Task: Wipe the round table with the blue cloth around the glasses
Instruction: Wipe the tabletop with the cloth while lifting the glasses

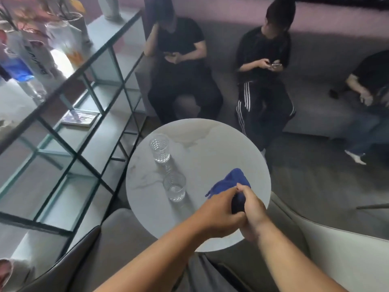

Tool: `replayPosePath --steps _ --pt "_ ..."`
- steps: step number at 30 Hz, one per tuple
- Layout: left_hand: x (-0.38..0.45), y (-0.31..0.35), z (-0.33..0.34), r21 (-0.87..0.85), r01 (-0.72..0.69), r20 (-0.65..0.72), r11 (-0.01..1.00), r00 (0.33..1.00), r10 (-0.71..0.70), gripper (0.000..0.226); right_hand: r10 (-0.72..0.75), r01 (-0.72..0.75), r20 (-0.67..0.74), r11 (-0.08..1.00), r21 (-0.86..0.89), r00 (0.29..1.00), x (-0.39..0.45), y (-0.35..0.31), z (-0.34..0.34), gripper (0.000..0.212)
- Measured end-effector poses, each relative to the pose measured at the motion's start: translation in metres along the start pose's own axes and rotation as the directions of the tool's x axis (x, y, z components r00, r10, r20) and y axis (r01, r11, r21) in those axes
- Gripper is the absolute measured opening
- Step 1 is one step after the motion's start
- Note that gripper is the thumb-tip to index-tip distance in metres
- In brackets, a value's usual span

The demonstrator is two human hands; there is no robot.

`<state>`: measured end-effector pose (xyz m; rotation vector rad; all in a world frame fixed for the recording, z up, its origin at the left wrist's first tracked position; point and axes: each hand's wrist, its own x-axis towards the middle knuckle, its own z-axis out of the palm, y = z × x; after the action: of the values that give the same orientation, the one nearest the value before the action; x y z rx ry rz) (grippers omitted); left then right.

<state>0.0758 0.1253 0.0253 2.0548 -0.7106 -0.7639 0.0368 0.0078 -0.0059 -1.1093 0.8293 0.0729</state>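
While both hands, left [221, 211] and right [253, 207], grasp it with clenched fingers, one bunched dark-blue cloth [233, 182] sits over the right near part of the table [210, 144]; two clear ribbed glasses stand left, far [160, 147] and near [174, 186].

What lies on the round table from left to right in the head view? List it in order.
Far glass → near glass → blue cloth, bunched and gripped by the left hand and right hand together.
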Motion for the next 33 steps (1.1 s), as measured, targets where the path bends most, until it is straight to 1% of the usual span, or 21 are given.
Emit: replayPosePath --steps 2,5,7,9,10,11,13,14,16,17,18,20,21,23,24,26,27,29,30,31,33 --pt "0.003 -0.002 0.0 -0.066 -0.01 0.03 0.998 0.999 0.012 0.026 -0.007 0.009 -0.069 1.0 0.023 0.998 0.008 0.001 -0.004 0.048" --pt "0.018 -0.009 0.001 -0.164 0.0 0.028 0.987 1.0 0.005 0.021 -0.012 0.013 -0.119 1.0 0.008 0.993 0.024 -0.004 -0.011 0.04" --pt "0.03 -0.021 0.001 -0.183 0.043 -0.005 0.982 0.999 -0.045 0.032 -0.03 0.024 -0.154 0.999 -0.04 0.988 0.036 -0.01 -0.02 0.043" --pt "0.042 -0.035 -0.001 -0.141 0.075 -0.082 0.987 0.993 -0.087 0.045 -0.073 0.053 -0.236 0.994 -0.093 0.969 0.053 -0.019 -0.029 0.049" --pt "0.048 -0.042 -0.004 -0.116 0.093 -0.117 0.989 0.987 -0.107 0.045 -0.114 0.08 -0.278 0.988 -0.13 0.954 0.063 -0.025 -0.035 0.045" --pt "0.052 -0.048 -0.006 -0.086 0.108 -0.148 0.99 0.982 -0.12 0.042 -0.169 0.117 -0.31 0.977 -0.18 0.936 0.071 -0.035 -0.039 0.035" --pt "0.057 -0.058 -0.011 0.011 0.099 -0.22 0.995 0.971 -0.094 0.037 -0.311 0.206 -0.32 0.924 -0.323 0.895 0.09 -0.058 -0.045 0.012" --pt "0.058 -0.064 -0.014 0.077 0.083 -0.259 0.994 0.964 -0.06 0.037 -0.392 0.26 -0.293 0.878 -0.401 0.872 0.101 -0.068 -0.048 0.004" --pt "0.053 -0.076 -0.026 0.216 0.065 -0.369 0.974 0.929 0.02 0.039 -0.523 0.345 -0.208 0.763 -0.546 0.827 0.133 -0.079 -0.052 0.008" --pt "0.051 -0.087 -0.031 0.297 0.091 -0.433 0.95 0.9 0.049 0.041 -0.545 0.341 -0.161 0.701 -0.626 0.823 0.153 -0.079 -0.055 0.011" --pt "0.049 -0.098 -0.038 0.373 0.15 -0.489 0.916 0.871 0.056 0.044 -0.551 0.332 -0.091 0.618 -0.713 0.83 0.176 -0.075 -0.058 0.014" --pt "0.043 -0.118 -0.049 0.437 0.308 -0.537 0.845 0.843 -0.029 0.059 -0.504 0.317 0.079 0.407 -0.857 0.86 0.208 -0.061 -0.058 0.024" --pt "0.041 -0.126 -0.052 0.443 0.369 -0.544 0.817 0.835 -0.082 0.069 -0.453 0.303 0.153 0.28 -0.911 0.878 0.219 -0.051 -0.056 0.034" --pt "0.044 -0.139 -0.051 0.447 0.425 -0.535 0.787 0.832 -0.146 0.082 -0.332 0.272 0.264 -0.022 -0.962 0.906 0.243 -0.021 -0.053 0.058" --pt "0.047 -0.143 -0.051 0.46 0.436 -0.525 0.774 0.836 -0.159 0.085 -0.294 0.27 0.295 -0.126 -0.955 0.909 0.248 -0.009 -0.049 0.069" --pt "0.049 -0.145 -0.052 0.476 0.46 -0.515 0.749 0.837 -0.186 0.088 -0.272 0.273 0.321 -0.2 -0.941 0.907 0.252 0.008 -0.043 0.088" --pt "0.05 -0.148 -0.052 0.472 0.475 -0.515 0.742 0.832 -0.205 0.089 -0.27 0.288 0.34 -0.215 -0.933 0.901 0.252 0.015 -0.042 0.095" --pt "0.051 -0.152 -0.052 0.444 0.492 -0.508 0.749 0.827 -0.242 0.09 -0.264 0.35 0.417 -0.264 -0.899 0.87 0.245 0.028 -0.038 0.103" --pt "0.05 -0.153 -0.051 0.427 0.494 -0.5 0.758 0.827 -0.257 0.089 -0.254 0.393 0.462 -0.277 -0.877 0.85 0.237 0.036 -0.037 0.102" --pt "0.05 -0.154 -0.051 0.404 0.491 -0.494 0.771 0.827 -0.268 0.087 -0.246 0.44 0.513 -0.295 -0.848 0.823 0.228 0.045 -0.038 0.095" --pt "0.049 -0.153 -0.049 0.358 0.48 -0.485 0.801 0.828 -0.281 0.084 -0.232 0.489 0.581 -0.352 -0.798 0.78 0.208 0.066 -0.046 0.074"
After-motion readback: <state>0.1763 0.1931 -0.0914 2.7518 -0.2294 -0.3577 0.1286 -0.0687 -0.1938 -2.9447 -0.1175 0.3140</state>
